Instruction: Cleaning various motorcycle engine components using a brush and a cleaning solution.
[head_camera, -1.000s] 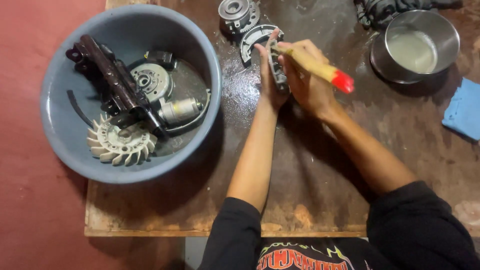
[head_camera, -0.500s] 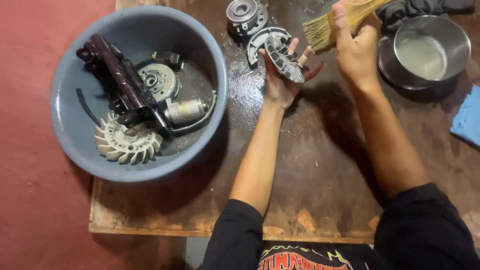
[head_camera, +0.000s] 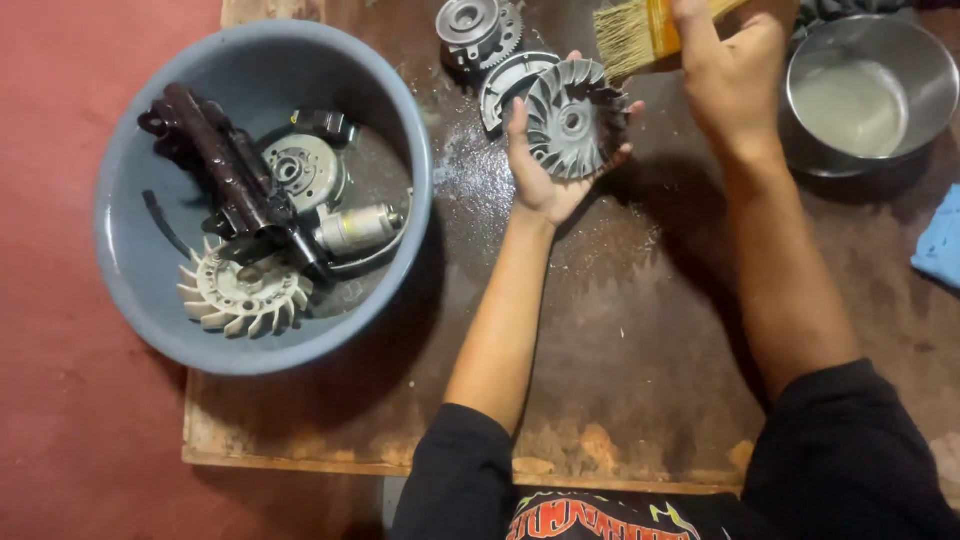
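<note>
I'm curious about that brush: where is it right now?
In the head view the brush is at the top edge, held in the right hand, bristles just above the finned disc in the left hand, left of the metal bowl.

Grey finned disc (head_camera: 572, 120) face-up; bristle brush (head_camera: 640, 30) above.

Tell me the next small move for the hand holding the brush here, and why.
Probably bring the brush down onto the finned metal disc. The left hand holds the disc face-up in its palm above the wet board, while the right hand grips the brush with its bristles just beside the disc's upper edge, not visibly touching it.
</note>
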